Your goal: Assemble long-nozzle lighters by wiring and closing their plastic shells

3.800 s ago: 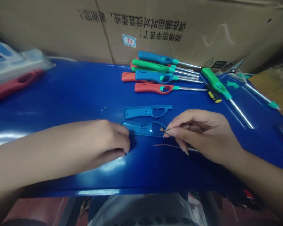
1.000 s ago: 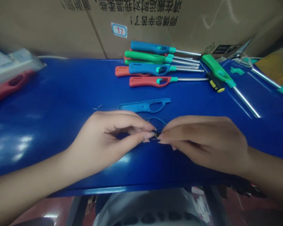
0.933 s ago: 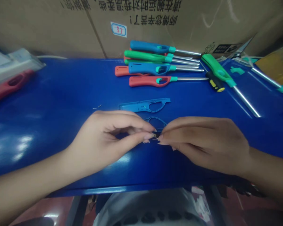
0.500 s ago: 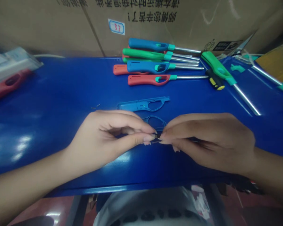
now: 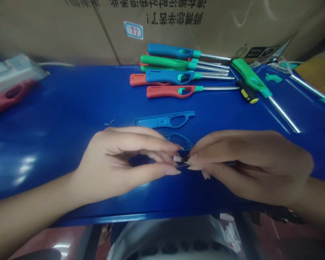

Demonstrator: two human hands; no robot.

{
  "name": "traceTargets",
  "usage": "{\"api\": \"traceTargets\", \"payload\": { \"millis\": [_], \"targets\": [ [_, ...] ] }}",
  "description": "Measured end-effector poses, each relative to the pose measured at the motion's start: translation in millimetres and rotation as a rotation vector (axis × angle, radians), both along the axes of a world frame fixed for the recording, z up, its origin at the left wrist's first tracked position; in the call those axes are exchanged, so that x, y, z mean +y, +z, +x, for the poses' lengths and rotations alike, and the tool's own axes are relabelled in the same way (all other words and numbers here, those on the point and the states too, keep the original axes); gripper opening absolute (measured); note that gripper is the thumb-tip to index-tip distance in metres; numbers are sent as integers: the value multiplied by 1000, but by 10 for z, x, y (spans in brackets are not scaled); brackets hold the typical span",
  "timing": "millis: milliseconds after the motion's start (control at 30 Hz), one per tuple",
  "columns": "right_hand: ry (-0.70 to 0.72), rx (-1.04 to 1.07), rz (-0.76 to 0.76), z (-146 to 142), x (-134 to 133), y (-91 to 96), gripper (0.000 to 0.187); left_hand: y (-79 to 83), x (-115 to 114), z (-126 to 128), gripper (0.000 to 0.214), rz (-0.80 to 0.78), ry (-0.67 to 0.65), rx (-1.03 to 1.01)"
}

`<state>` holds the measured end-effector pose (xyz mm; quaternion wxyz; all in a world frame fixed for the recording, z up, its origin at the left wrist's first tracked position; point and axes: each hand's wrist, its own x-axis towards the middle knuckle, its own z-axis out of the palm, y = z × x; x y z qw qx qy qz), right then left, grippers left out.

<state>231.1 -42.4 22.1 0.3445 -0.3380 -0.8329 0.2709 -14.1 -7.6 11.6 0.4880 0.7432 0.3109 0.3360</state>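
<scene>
My right hand (image 5: 249, 164) is closed, thumb and fingers pinching a small dark part with a thin strip or wire (image 5: 183, 165); most of it is hidden by the fingertips. Facing it, my left hand (image 5: 127, 160) has its thumb and index finger apart, its fingertips beside the small part; whether a fingertip touches it is unclear. Just beyond the hands lies a blue handle half (image 5: 165, 120) of a gas lighter, hollow side up. A second blue handle half (image 5: 178, 139) lies nearer, partly covered by my hands.
Several gas lighters, including a red one (image 5: 169, 91), lie in a row at the back. A green lighter (image 5: 250, 76) rests by a black-yellow screwdriver (image 5: 247, 92) at right. Two small screws (image 5: 109, 122) lie left of centre. A cardboard box (image 5: 70, 32) stands behind.
My left thumb and index finger have spread apart, away from the small part. My right hand has shifted slightly to the right with the part in its pinch.
</scene>
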Motion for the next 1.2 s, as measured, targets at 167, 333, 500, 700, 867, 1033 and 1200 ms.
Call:
{"api": "traceTargets", "payload": {
  "millis": [167, 333, 500, 700, 867, 1033, 1200],
  "targets": [
    [-8, 59, 6, 25, -16, -57, 13, -52, 17, -19, 25, 156, -4, 6],
    [-22, 82, 9, 5, -33, -83, 8, -61, 14, -23, 19, 192, -9, 20],
    [-10, 10, 39, 5, -21, -49, 11, -40, -19, -15, 18, 271, 1, 52],
    [25, -61, 86, 47, 10, -44, 11, -9, -47, -34, 12, 320, 13, 114],
    [43, -90, 95, 80, 9, -41, 15, -12, -46, -75, 10, 354, -7, 146],
    [44, -79, 91, 57, -7, -64, 14, -40, -36, -50, 10, 321, -23, 129],
    [57, -60, 79, 39, -8, -85, 14, -41, -46, -36, 14, 312, 7, 118]
  ]
}}
